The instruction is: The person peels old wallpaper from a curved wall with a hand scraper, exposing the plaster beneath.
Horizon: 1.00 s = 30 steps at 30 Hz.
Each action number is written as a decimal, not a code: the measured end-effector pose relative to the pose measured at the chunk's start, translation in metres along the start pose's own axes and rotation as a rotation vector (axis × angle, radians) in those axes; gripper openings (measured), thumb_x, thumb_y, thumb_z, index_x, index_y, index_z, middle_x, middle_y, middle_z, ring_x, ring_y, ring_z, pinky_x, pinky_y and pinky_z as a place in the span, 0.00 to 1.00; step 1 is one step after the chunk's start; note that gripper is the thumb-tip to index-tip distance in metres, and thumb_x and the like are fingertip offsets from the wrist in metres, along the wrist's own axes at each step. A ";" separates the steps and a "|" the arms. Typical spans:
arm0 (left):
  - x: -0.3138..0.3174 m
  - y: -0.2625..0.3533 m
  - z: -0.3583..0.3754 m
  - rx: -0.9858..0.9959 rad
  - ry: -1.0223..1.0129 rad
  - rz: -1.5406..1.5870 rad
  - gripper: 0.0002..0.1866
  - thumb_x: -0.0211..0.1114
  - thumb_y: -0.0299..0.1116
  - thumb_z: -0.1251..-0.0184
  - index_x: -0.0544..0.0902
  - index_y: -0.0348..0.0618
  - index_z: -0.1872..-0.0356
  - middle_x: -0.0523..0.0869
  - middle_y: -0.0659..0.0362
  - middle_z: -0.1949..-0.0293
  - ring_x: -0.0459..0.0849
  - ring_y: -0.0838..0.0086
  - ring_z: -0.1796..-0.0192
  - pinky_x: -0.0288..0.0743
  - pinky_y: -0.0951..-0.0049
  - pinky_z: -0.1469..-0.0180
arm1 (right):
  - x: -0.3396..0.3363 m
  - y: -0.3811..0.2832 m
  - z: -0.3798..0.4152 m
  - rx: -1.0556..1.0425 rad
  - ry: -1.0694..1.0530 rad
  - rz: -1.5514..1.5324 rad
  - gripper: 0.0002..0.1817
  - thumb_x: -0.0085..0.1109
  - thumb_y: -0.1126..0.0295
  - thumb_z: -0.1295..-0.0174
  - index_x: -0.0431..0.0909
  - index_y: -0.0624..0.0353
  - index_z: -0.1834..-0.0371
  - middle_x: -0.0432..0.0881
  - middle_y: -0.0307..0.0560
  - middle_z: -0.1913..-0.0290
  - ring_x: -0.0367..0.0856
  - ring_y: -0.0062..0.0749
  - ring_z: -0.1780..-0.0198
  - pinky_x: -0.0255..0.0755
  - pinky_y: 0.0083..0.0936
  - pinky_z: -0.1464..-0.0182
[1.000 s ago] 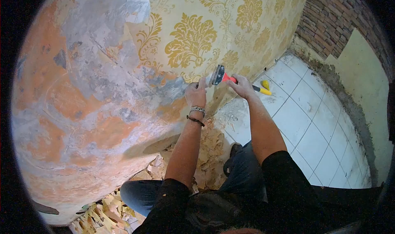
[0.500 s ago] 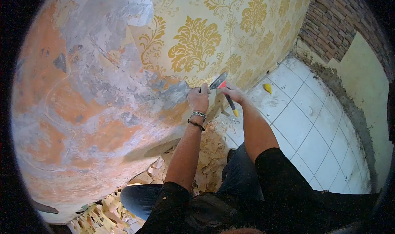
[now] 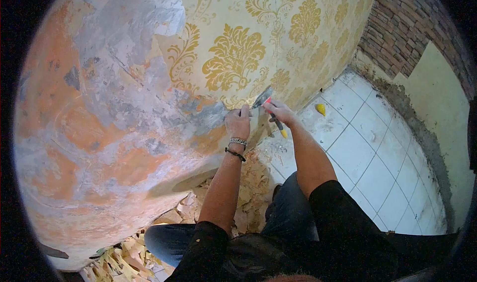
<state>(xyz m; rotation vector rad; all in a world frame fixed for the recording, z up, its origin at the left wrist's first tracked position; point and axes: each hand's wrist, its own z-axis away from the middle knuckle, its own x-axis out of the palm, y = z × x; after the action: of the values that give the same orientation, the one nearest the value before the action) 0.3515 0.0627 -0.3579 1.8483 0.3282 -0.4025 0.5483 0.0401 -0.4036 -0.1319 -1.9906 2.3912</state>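
My right hand (image 3: 279, 111) grips a scraper (image 3: 267, 105) with a red, black and yellow handle, its metal blade pressed against the wall at the edge of the gold-patterned wallpaper (image 3: 238, 48). Just left of the blade, my left hand (image 3: 238, 122) pinches the loose wallpaper edge against the wall; a bracelet and a dark band ring its wrist. To the left, the stripped wall (image 3: 99, 123) shows orange and grey patches.
Torn wallpaper scraps (image 3: 248, 182) pile on the floor at the wall's foot, by my knees. White floor tiles (image 3: 377, 148) spread to the right, with a small yellow object (image 3: 321, 108) lying on them. A brick wall (image 3: 402, 24) stands at the far right.
The scraper has swung from lying flat with its handle pointing right to blade against the wall, handle pointing down. My right hand has moved closer to my left.
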 end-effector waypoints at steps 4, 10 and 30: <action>0.002 0.003 0.002 -0.035 0.018 0.054 0.23 0.59 0.47 0.36 0.85 0.40 0.83 0.83 0.47 0.79 0.82 0.56 0.74 0.73 0.60 0.64 | 0.002 -0.005 0.002 -0.031 0.060 0.157 0.26 0.53 0.47 0.33 0.75 0.56 0.45 0.79 0.43 0.53 0.78 0.32 0.53 0.80 0.32 0.59; 0.000 0.004 0.001 -0.053 -0.016 0.074 0.22 0.60 0.46 0.36 0.84 0.40 0.84 0.83 0.49 0.80 0.82 0.58 0.74 0.73 0.61 0.63 | 0.004 -0.008 0.002 -0.045 0.092 0.215 0.27 0.52 0.46 0.33 0.75 0.58 0.43 0.79 0.45 0.49 0.77 0.35 0.48 0.80 0.36 0.57; -0.007 0.010 0.006 -0.050 -0.043 0.210 0.20 0.63 0.43 0.36 0.84 0.37 0.81 0.83 0.54 0.82 0.80 0.70 0.79 0.72 0.68 0.71 | 0.005 -0.045 0.008 -0.239 0.250 0.596 0.25 0.57 0.48 0.37 0.79 0.61 0.53 0.83 0.58 0.56 0.81 0.49 0.53 0.72 0.38 0.51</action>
<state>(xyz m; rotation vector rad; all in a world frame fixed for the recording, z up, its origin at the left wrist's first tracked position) 0.3489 0.0534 -0.3485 1.8016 0.1120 -0.2865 0.5416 0.0404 -0.3584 -1.1126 -2.3389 2.2313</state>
